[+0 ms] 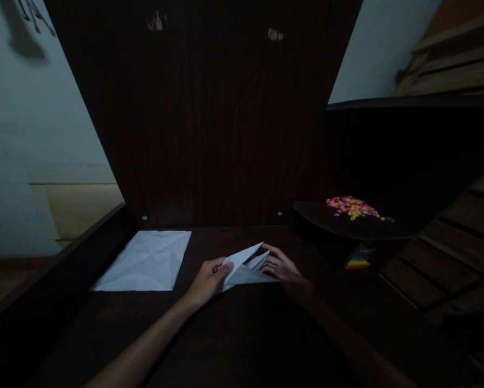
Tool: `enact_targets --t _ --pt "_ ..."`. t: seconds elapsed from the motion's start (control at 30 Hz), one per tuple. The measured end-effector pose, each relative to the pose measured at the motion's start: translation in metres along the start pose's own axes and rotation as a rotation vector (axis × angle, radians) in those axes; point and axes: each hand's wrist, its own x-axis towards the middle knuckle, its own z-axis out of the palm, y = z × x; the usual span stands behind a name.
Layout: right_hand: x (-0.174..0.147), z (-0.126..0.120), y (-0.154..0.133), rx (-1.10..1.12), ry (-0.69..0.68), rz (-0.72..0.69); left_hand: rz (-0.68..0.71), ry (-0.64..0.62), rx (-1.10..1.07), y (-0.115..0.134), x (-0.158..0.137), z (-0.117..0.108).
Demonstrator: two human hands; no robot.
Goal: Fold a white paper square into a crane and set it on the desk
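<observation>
Near the middle of the dark desk, a white folded paper (245, 272) with several pointed flaps is held up between my hands. My left hand (211, 277) pinches its left end, the thumb lying on top. At the right side, my right hand (282, 269) has its fingers behind and among the flaps, one fingertip at the upper point. Whether those fingers grip the paper or only touch it is partly hidden by the flaps. To the left lies a flat white sheet (147, 261) marked with crease lines.
A dark upright panel (217, 118) rises behind the desk. On a low curved shelf (306, 213) at the right sits a heap of small pink, red and yellow pieces (352, 207). A raised board (60, 258) edges the left side. Slatted wood (451, 258) stands farther right.
</observation>
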Motion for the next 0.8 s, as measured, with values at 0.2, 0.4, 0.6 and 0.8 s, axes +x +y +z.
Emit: enact_targets --t 0.2,0.4,0.6,0.8 --pt "0.000 0.010 -0.005 -0.035 0.013 0.008 -0.090 0.074 -0.348 -0.009 0.003 0.010" --pt "0.002 0.019 -0.003 0.056 0.140 0.188 -0.183 0.147 -0.449 -0.007 0.000 0.019" --pt "0.003 0.020 -0.009 0.017 0.224 0.254 -0.327 0.009 -0.562 0.002 -0.002 0.015" --pt "0.005 0.013 -0.003 -0.043 0.220 0.301 -0.252 0.069 -0.403 -0.002 0.001 0.003"
